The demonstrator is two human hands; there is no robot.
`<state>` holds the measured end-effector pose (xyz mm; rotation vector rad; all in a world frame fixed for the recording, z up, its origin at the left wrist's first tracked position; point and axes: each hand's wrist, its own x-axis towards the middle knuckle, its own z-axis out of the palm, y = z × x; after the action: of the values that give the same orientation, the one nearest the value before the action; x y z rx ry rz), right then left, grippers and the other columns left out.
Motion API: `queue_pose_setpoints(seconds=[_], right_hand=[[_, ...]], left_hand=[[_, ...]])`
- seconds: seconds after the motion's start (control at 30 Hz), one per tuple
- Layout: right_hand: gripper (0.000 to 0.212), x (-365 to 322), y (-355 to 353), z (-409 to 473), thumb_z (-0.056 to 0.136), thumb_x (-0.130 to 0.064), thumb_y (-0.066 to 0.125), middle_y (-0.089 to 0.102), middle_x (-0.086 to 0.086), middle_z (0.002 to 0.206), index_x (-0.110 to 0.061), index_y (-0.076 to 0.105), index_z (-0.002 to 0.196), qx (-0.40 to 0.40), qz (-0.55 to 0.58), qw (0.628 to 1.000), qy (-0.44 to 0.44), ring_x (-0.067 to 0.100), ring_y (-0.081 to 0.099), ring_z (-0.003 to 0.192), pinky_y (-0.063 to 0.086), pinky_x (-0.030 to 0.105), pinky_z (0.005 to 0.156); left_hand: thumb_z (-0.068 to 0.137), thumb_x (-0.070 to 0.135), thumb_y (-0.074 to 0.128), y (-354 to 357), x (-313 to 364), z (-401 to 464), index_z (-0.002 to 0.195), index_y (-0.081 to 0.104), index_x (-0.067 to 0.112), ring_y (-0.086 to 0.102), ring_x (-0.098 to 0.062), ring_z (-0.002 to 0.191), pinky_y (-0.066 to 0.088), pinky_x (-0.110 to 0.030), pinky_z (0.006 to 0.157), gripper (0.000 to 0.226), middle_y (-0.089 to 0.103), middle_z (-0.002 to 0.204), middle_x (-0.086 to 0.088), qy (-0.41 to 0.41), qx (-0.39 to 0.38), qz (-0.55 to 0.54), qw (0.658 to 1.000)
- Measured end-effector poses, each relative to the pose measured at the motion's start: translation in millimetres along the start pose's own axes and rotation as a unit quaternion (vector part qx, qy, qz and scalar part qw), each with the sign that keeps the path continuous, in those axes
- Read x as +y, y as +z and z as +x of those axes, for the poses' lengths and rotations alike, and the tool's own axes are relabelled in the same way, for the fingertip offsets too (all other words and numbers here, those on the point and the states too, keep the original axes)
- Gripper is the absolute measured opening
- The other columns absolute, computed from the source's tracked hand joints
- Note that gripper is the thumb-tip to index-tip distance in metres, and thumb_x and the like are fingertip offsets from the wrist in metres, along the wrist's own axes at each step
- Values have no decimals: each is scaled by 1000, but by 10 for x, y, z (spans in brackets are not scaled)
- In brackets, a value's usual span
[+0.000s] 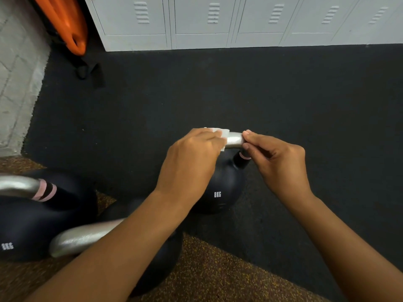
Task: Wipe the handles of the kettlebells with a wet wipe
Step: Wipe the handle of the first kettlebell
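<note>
On the black floor mat [283, 94], near the middle of the view, stands the kettlebell [224, 184] now in work, marked 8KG. Left hand [192, 162]: grip closed around the wet wipe [221, 134], which is wrapped over the left part of the silver handle [235, 140]. Right hand [277, 158]: fingertips pinched narrowly on the handle's right end, just above the pink band; it appears to steady the bell and holds nothing else.

Progress (judgement): wiping of this handle under way; bare metal shows between the hands, so the right part probably remains. Whether the other handles are wiped cannot be told.

Count:
- kettlebells: 3. Second kettlebell [32, 219] at the left edge; third kettlebell [157, 264] lies partly hidden under the left forearm.
- wet wipes: 1.
- hands: 2.
- grey lockers [196, 22] behind: several doors, row cut off by the frame.
</note>
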<state>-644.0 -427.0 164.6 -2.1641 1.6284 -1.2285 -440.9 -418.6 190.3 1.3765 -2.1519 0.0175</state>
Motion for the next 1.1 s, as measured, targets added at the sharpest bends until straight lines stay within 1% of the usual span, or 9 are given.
queue_pose_setpoints(seconds=[0.3, 0.4, 0.5, 0.6, 0.7, 0.8, 0.87, 1.0, 1.1], right_hand=[[28, -11, -7, 4, 90, -12, 77, 69, -13, 115, -13, 75, 118, -6, -3, 1000, -3, 2, 69, 105, 52, 13, 94], [29, -31, -19, 10, 90, -13, 77, 72, -8, 118, -13, 75, 119, -10, 1, 1000, 3, 3, 69, 109, 55, 20, 96], [33, -110, -58, 12, 92, -14, 74, 72, -3, 124, -15, 72, 125, -15, -13, 1000, -1, 7, 68, 114, 54, 22, 99], [34, -268, -79, 13, 93, -12, 73, 70, -1, 127, -13, 70, 127, 17, -39, 998, -42, 11, 64, 118, 47, 15, 101], [38, -403, 0, -1, 91, -13, 74, 67, 2, 130, -9, 69, 129, -22, -55, 993, -101, 17, 61, 122, 50, 22, 101], [41, -413, 118, 1, 91, -13, 75, 65, 2, 133, -10, 67, 131, -75, -84, 985, -134, 20, 58, 123, 48, 23, 103], [35, -387, 153, 15, 93, -12, 74, 67, 2, 129, -9, 69, 127, -73, -102, 980, -155, 22, 59, 120, 46, 23, 103], [19, -303, 150, 27, 95, -8, 69, 72, 4, 117, -7, 75, 113, -23, -130, 975, -179, 24, 65, 109, 54, 31, 93], [15, -254, 106, 15, 93, -4, 70, 74, 5, 111, -6, 77, 107, 29, -110, 983, -145, 24, 70, 101, 58, 35, 85]], left_hand=[[78, 0, 81, 52, 57, 111, 93, 79, 13, 72, -26, 101, 63, -42, 72, 20, 77, 96, -4, 19, -17, 0, 1000], [81, 2, 79, 50, 68, 71, 97, 79, 11, 71, -25, 103, 62, -41, 83, 18, 77, 99, -5, 14, -7, -29, 999], [84, 6, 78, -11, 131, 64, 114, 73, 14, 68, -18, 110, 56, -34, 96, 32, 72, 119, 0, -48, 12, -115, 992], [84, 6, 77, -72, 181, 61, 116, 60, 22, 63, -9, 100, 57, -31, 85, 40, 61, 116, 9, -106, 22, -171, 979], [86, 4, 74, -101, 172, 79, 113, 53, 21, 62, -9, 96, 58, -27, 77, 38, 56, 112, 7, -122, 16, -195, 973], [89, 1, 69, -111, 146, 97, 111, 52, 21, 64, -10, 96, 59, -29, 76, 34, 56, 111, 5, -138, 22, -227, 964], [89, -2, 67, -134, 130, 73, 114, 52, 20, 64, -10, 100, 58, -27, 80, 36, 56, 114, 4, -132, 31, -256, 957], [91, 8, 69, -186, 62, -74, 136, 53, 18, 58, -7, 113, 52, -17, 90, 49, 56, 129, 2, -111, -3, -175, 978], [92, 12, 69, -165, -1, -166, 137, 61, 12, 58, -18, 124, 50, -29, 102, 46, 61, 136, -3, -106, -22, -73, 991]])
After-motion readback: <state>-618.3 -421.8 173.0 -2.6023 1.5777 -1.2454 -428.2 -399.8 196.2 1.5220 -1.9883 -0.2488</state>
